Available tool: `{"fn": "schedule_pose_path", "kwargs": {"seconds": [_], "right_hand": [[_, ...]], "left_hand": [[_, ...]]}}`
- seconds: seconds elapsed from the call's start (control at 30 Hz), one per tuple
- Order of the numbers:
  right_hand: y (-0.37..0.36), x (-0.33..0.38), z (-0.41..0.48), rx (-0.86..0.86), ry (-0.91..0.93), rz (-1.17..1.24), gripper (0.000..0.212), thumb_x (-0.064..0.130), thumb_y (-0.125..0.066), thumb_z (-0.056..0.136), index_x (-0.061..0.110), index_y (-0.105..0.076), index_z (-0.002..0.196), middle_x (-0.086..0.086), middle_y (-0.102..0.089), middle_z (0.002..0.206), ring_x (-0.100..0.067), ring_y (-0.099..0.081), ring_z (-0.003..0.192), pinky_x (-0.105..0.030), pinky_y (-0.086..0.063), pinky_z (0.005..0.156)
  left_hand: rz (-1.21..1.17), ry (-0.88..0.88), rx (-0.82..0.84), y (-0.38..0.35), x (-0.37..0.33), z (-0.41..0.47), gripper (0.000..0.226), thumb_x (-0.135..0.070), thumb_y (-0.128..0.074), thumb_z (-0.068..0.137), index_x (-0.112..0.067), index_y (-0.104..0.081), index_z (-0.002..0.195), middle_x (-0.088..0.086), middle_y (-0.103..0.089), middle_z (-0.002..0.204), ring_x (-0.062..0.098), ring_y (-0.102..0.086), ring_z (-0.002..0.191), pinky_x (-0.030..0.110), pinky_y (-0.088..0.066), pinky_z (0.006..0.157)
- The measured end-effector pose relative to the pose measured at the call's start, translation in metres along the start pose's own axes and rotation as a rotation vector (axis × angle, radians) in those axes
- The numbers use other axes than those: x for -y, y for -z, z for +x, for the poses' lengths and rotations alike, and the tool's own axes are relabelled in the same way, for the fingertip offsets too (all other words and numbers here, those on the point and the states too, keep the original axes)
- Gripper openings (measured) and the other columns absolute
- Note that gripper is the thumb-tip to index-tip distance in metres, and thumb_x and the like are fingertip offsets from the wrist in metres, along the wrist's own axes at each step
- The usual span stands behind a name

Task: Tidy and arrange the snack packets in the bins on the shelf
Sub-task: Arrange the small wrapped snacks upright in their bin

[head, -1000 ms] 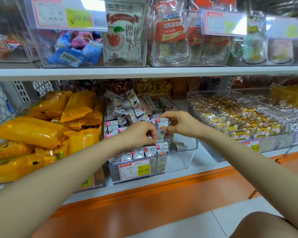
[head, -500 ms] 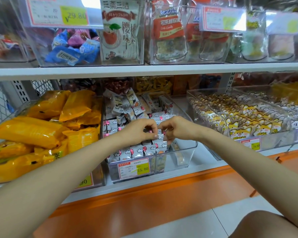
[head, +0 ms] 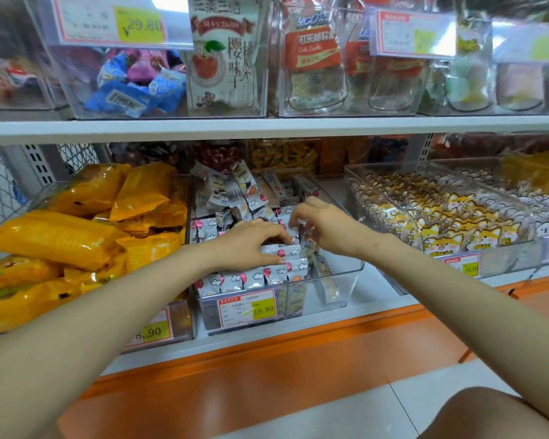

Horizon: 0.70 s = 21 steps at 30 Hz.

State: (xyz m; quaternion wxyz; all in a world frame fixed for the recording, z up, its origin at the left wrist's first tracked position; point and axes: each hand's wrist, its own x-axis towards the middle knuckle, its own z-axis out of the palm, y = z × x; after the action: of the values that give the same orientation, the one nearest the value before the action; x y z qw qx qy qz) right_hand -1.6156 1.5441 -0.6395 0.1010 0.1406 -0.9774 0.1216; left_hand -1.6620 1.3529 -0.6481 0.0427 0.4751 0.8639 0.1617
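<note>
On a shop shelf [head: 267, 126], three clear bins are seen side by side, and the task's work is centred on the middle bin [head: 346, 280], flanked at 9 o'clock by yellow packs [head: 54, 236] and at 3 o'clock by fox-printed packets [head: 457, 223]. The left hand [head: 251, 245] is laid palm-down on the snack packets [head: 254, 278], which are stood on edge in a row run from 9 to 3 o'clock along the bin's front wall; one packet is pinched between its thumb and fingers. The right hand [head: 324, 226] is held just at 2 o'clock of the left, fingers curled downward over an upright packet, but whether anything is grasped cannot be told through the blur. A loose heap [head: 235, 191], tilted every way, is left at 12 o'clock of both hands, and the right hand is judged the nearer to it. A cherry pouch [head: 222, 58] marked 櫻桃味 and a pouch [head: 311, 55] marked 可乐味软糖 are shown above. Price tags are read as 29.80 [head: 114, 22], 15.80 [head: 246, 307] and, partly hidden, 8.90 [head: 152, 331].
</note>
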Motion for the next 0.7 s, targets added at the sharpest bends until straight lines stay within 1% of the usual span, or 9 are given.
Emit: {"fn": "schedule_pose_path", "kwargs": {"seconds": [0.07,0.13,0.2,0.27,0.37,0.5,0.57,0.63,0.7], "right_hand": [[-0.001,0.000,0.002,-0.038,-0.046,-0.067,0.029,-0.003,-0.054,0.084,0.006,-0.052,0.112,-0.015,-0.049,0.112,-0.034,-0.057,0.095,-0.045,-0.047,0.078],[-0.002,0.001,0.004,-0.025,-0.091,-0.210,0.028,0.006,-0.054,0.088,0.007,-0.049,0.116,-0.015,-0.051,0.115,-0.034,-0.055,0.101,-0.043,-0.046,0.080],[-0.005,0.003,0.006,-0.010,-0.117,-0.386,0.031,0.008,-0.053,0.089,0.007,-0.045,0.118,-0.014,-0.051,0.116,-0.035,-0.054,0.104,-0.039,-0.043,0.074],[-0.006,0.003,0.009,-0.016,-0.154,-0.455,0.033,0.008,-0.055,0.088,0.007,-0.043,0.118,-0.015,-0.053,0.115,-0.036,-0.057,0.101,-0.037,-0.040,0.069],[-0.004,0.000,0.015,0.024,-0.176,-0.363,0.028,0.013,-0.062,0.087,0.006,-0.050,0.111,-0.017,-0.060,0.106,-0.035,-0.058,0.097,-0.036,-0.042,0.070],[0.001,-0.001,0.019,0.057,-0.205,-0.151,0.027,0.013,-0.074,0.078,0.006,-0.059,0.099,-0.013,-0.064,0.097,-0.021,-0.049,0.082,-0.026,-0.035,0.066],[0.002,0.001,0.019,0.048,-0.208,-0.138,0.030,0.013,-0.074,0.077,0.005,-0.061,0.102,-0.013,-0.065,0.101,-0.022,-0.052,0.086,-0.026,-0.036,0.068],[0.001,0.002,0.018,0.021,-0.197,-0.156,0.031,0.012,-0.072,0.079,0.006,-0.060,0.107,-0.015,-0.066,0.104,-0.028,-0.058,0.098,-0.029,-0.041,0.073],[0.000,0.004,0.016,0.006,-0.184,-0.248,0.032,0.016,-0.067,0.084,0.008,-0.056,0.112,-0.017,-0.064,0.106,-0.033,-0.058,0.103,-0.034,-0.043,0.074]], "left_hand": [[0.003,-0.023,-0.013,-0.001,0.002,0.000,0.035,-0.033,-0.061,0.088,-0.027,-0.053,0.122,-0.007,-0.051,0.125,0.013,-0.041,0.117,0.033,-0.032,0.101],[0.005,-0.050,-0.022,-0.001,0.004,0.000,0.035,-0.033,-0.060,0.089,-0.028,-0.052,0.122,-0.006,-0.048,0.129,0.013,-0.038,0.120,0.028,-0.029,0.102],[0.016,-0.057,-0.011,-0.001,0.005,-0.001,0.036,-0.035,-0.059,0.090,-0.028,-0.050,0.124,-0.007,-0.044,0.135,0.012,-0.035,0.123,0.025,-0.026,0.100],[0.022,-0.047,-0.001,-0.001,0.005,0.000,0.040,-0.036,-0.057,0.090,-0.027,-0.047,0.127,-0.006,-0.044,0.136,0.013,-0.035,0.123,0.027,-0.028,0.100],[0.051,-0.031,0.008,0.001,0.005,0.002,0.049,-0.037,-0.057,0.090,-0.023,-0.041,0.134,-0.004,-0.043,0.135,0.013,-0.036,0.121,0.025,-0.029,0.098],[0.112,-0.025,0.016,0.002,0.005,0.005,0.055,-0.040,-0.059,0.088,-0.018,-0.039,0.134,0.001,-0.044,0.130,0.015,-0.035,0.118,0.021,-0.028,0.096],[0.121,-0.045,-0.004,0.004,0.003,0.008,0.058,-0.039,-0.063,0.085,-0.017,-0.039,0.132,0.002,-0.044,0.127,0.015,-0.035,0.118,0.026,-0.030,0.101],[0.135,-0.087,-0.013,0.007,-0.001,0.012,0.064,-0.037,-0.066,0.082,-0.018,-0.036,0.136,0.002,-0.041,0.132,0.015,-0.034,0.122,0.028,-0.028,0.104],[0.149,-0.106,0.024,0.010,-0.003,0.017,0.069,-0.036,-0.066,0.082,-0.021,-0.032,0.140,0.000,-0.037,0.139,0.015,-0.031,0.127,0.028,-0.026,0.105]]}}
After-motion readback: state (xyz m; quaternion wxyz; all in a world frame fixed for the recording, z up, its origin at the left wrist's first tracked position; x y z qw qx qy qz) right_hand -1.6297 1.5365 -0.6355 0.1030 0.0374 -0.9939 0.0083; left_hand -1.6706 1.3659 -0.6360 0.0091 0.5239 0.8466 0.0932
